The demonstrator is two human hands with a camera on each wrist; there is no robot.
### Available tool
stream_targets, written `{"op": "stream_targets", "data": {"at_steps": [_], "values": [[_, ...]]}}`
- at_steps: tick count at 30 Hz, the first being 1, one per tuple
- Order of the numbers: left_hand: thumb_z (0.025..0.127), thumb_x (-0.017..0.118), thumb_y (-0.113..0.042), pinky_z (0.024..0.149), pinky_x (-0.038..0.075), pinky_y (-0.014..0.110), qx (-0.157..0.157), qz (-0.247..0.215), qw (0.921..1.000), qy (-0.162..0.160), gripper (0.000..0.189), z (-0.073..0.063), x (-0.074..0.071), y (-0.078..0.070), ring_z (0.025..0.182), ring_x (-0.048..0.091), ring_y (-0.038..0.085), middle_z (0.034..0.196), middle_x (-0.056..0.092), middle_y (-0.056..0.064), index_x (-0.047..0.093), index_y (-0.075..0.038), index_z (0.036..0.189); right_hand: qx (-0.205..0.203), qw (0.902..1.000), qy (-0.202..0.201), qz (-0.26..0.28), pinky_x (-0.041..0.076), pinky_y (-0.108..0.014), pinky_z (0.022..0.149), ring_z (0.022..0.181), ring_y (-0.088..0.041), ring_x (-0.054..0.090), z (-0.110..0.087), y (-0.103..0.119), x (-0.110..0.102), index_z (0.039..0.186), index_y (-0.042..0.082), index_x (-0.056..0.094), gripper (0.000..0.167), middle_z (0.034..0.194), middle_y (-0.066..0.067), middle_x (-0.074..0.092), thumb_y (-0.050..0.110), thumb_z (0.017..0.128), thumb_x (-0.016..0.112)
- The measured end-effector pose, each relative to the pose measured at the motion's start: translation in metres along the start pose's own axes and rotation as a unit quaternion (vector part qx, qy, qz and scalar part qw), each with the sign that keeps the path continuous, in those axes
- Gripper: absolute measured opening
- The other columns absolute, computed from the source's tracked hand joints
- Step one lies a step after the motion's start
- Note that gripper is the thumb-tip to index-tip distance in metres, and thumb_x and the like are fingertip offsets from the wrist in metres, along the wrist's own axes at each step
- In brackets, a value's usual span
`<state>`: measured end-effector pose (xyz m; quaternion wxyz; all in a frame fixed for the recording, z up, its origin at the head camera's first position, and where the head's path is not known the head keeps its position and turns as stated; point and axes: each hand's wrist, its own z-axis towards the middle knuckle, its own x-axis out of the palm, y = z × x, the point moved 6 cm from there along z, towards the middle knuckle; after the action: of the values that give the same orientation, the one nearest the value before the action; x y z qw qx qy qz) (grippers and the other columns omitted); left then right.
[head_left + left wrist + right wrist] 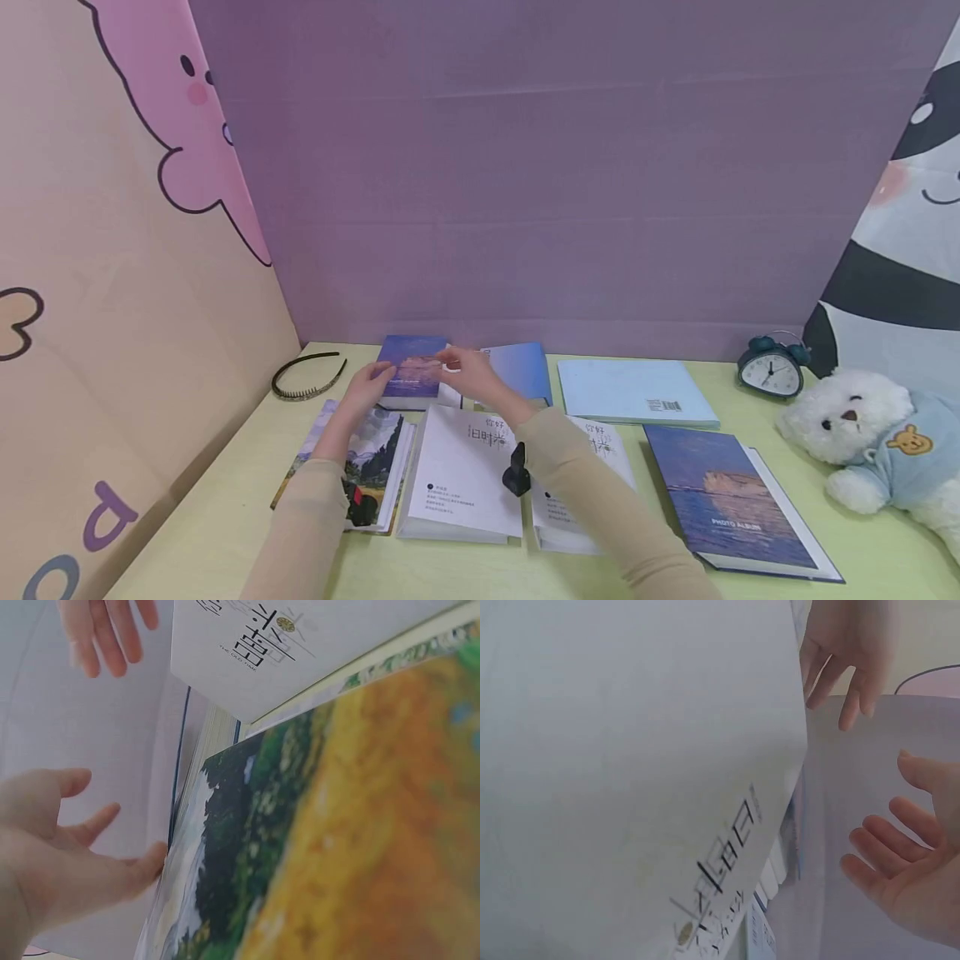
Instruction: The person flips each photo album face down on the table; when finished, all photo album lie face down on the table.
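Observation:
A blue photo album (411, 367) with a sunset-coloured rock on its cover lies at the back left of the table. My left hand (370, 385) is at its left edge, fingers loosely bent with nothing in them. My right hand (476, 377) is over the album's right side, its fingers apart and bare in the right wrist view. Below the hands lie a book with a painted landscape cover (375, 442) and a white book with black lettering (465, 479). The landscape cover (337, 825) fills much of the left wrist view.
Behind the right hand is a blue book (522, 371). A second white book (592, 433), a pale blue book (637, 390) and another photo album (738, 500) lie rightward. An alarm clock (771, 371) and teddy bear (862, 433) are far right; a black headband (307, 392) is far left.

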<state>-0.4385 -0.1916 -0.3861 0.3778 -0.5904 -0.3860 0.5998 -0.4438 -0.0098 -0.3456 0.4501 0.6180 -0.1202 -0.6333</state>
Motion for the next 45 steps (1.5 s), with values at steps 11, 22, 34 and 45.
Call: {"op": "stream_targets", "data": {"at_steps": [11,22,34,45], "values": [[0.102,0.035,-0.025,0.110,0.027,0.055,-0.052,0.021,0.9984,-0.006,0.051,0.001,-0.007,0.009,0.136,0.026,0.043,0.149,0.024,0.025,0.027,0.002,0.145,0.026,0.9961,0.078,-0.031,0.042,-0.043,0.103,0.127,-0.033,0.048,0.002,-0.019,0.026,0.138,0.006,0.047,0.054,0.140,-0.012,0.048,0.036,0.094,0.055],[0.102,0.031,-0.019,0.104,0.037,0.052,-0.055,0.065,0.9964,0.000,0.050,0.004,-0.014,0.017,0.117,0.051,0.043,0.144,0.029,0.032,0.023,0.008,0.144,0.073,0.9867,0.133,-0.060,0.032,-0.048,0.110,0.134,-0.032,0.038,-0.005,-0.033,0.042,0.145,0.015,0.037,0.058,0.147,-0.010,0.040,0.044,0.096,0.048],[0.102,0.032,-0.019,0.106,0.036,0.047,-0.075,0.057,0.9951,0.031,0.055,0.006,-0.018,0.025,0.054,0.052,0.003,0.142,0.032,0.034,0.015,0.012,0.145,0.087,0.9851,0.132,-0.066,0.032,-0.045,0.111,0.134,-0.033,0.038,-0.004,-0.037,0.043,0.143,0.005,0.038,0.063,0.145,-0.016,0.041,0.046,0.096,0.045],[0.102,0.029,-0.014,0.070,0.050,0.017,-0.058,-0.055,0.9961,0.037,0.049,0.002,-0.018,0.021,0.066,0.055,0.002,0.137,0.039,0.033,0.024,0.016,0.140,0.109,0.9808,0.140,-0.080,0.032,-0.045,0.111,0.133,-0.034,0.039,-0.008,-0.032,0.041,0.140,0.001,0.041,0.067,0.143,-0.018,0.043,0.051,0.096,0.042]]}}
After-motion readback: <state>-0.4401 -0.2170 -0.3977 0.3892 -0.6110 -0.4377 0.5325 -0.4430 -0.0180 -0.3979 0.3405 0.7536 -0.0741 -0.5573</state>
